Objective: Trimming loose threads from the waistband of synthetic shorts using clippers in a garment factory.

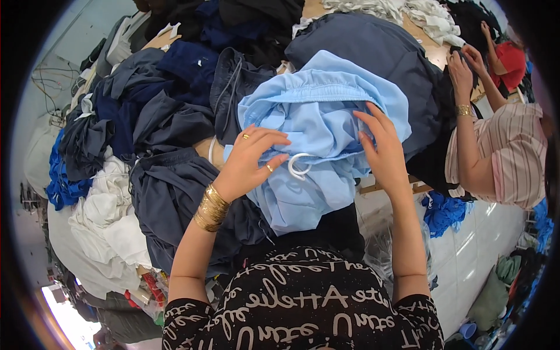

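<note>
Light blue elastic-waist trousers lie bunched in front of me, their gathered waistband spread in a loop. A white drawstring curls out at the near side of the waist. My left hand, with rings and gold bangles, rests at the left edge of the waistband, thumb and fingers apart. On the right side, my right hand lies against the waistband with its fingers spread. Neither hand visibly grips the cloth. Dark grey drawstring trousers lie just beyond my left hand.
Dark grey garments and white cloth heap up on the left. A large dark grey pile stands behind the blue trousers. At the right, a co-worker in a striped top handles dark cloth. Bright blue cloth lies lower right.
</note>
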`<action>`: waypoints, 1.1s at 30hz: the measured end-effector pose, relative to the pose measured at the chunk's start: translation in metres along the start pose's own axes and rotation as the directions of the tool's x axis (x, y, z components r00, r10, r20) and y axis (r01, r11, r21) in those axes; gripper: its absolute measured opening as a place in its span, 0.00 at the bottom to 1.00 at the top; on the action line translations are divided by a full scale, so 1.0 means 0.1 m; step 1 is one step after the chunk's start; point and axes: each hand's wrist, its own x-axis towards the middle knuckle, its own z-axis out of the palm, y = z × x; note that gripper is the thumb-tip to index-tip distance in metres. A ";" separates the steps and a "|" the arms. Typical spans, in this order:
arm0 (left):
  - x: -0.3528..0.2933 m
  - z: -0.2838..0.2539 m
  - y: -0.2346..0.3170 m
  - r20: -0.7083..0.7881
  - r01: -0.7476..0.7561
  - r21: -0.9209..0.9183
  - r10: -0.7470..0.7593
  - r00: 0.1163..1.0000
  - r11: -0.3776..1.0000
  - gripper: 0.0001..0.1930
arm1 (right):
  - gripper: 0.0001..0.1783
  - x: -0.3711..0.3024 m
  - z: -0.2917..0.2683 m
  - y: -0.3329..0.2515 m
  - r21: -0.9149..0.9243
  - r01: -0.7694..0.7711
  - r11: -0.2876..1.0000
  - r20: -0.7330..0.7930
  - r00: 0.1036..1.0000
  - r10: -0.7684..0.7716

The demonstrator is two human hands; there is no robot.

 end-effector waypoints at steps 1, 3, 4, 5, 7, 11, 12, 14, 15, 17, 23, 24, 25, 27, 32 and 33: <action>0.05 0.04 0.00 -0.063 0.012 -0.026 -0.013 0.998 1.000 0.12 | 0.19 -0.01 -0.02 0.01 -0.004 -0.006 1.000 -0.008 1.000 0.006; 0.21 0.05 -0.04 -0.131 -0.014 0.001 0.014 0.991 1.000 0.17 | 0.20 -0.01 -0.07 0.02 0.040 -0.042 0.998 -0.014 0.999 0.042; 0.33 0.08 -0.04 -0.123 -0.029 -0.007 0.028 0.992 1.000 0.17 | 0.20 -0.01 -0.08 0.05 0.031 -0.054 0.998 -0.025 0.998 0.055; 0.46 0.11 0.00 -0.172 -0.034 0.045 0.041 0.984 0.998 0.21 | 0.21 0.00 -0.07 0.07 0.013 -0.052 0.999 -0.032 0.998 0.053; 0.74 0.14 -0.06 -0.226 -0.051 0.148 0.084 0.970 0.988 0.27 | 0.23 0.04 -0.09 0.12 -0.025 -0.048 0.999 -0.037 0.998 0.047; 1.22 0.16 -0.62 -0.041 0.010 0.184 -0.003 0.999 0.983 0.17 | 0.24 0.11 -0.06 0.15 -0.032 -0.031 0.999 -0.090 0.996 0.028; 1.32 0.12 -0.62 -0.026 0.146 -0.040 -0.148 0.989 0.988 0.13 | 0.25 0.11 -0.07 0.18 -0.044 -0.031 0.999 -0.109 0.994 0.026; 1.51 -0.03 -0.41 0.184 0.275 -0.664 -0.205 0.961 0.696 0.17 | 0.27 0.10 -0.12 0.30 -0.025 -0.054 0.998 -0.140 0.989 0.050; 1.56 -0.14 -0.28 0.221 0.286 -0.666 -0.183 0.958 0.689 0.20 | 0.27 0.11 -0.13 0.33 -0.029 -0.057 0.998 -0.161 0.986 0.051; 1.62 -0.28 -0.10 0.145 0.159 -0.581 -0.091 0.985 0.798 0.21 | 0.29 0.11 -0.14 0.32 -0.037 -0.050 0.998 -0.173 0.984 0.043; 1.81 -0.60 0.07 -0.075 -0.034 -0.250 0.016 0.997 0.968 0.19 | 0.32 0.25 -0.23 0.17 -0.180 -0.047 0.983 -0.265 0.964 -0.002; 1.83 -0.62 0.09 -0.066 -0.014 -0.206 0.000 0.998 0.979 0.18 | 0.33 0.27 -0.26 0.16 -0.217 -0.047 0.975 -0.282 0.959 -0.016; 1.84 -0.62 0.10 -0.133 -0.081 -0.218 0.052 0.990 0.973 0.22 | 0.33 0.29 -0.27 0.13 -0.217 -0.044 0.975 -0.286 0.958 -0.020; 1.83 -0.65 0.09 -0.134 -0.071 -0.204 0.044 0.990 0.976 0.23 | 0.32 0.31 -0.30 0.08 -0.226 -0.035 0.974 -0.298 0.954 -0.035; 1.87 -0.63 0.08 -0.170 -0.087 -0.205 0.052 0.984 0.975 0.23 | 0.31 0.31 -0.37 0.03 -0.242 -0.051 0.969 -0.295 0.955 -0.023; 1.87 -0.62 0.06 -0.179 -0.096 -0.202 0.060 0.982 0.975 0.22 | 0.31 0.30 -0.37 0.02 -0.244 -0.058 0.968 -0.289 0.957 -0.015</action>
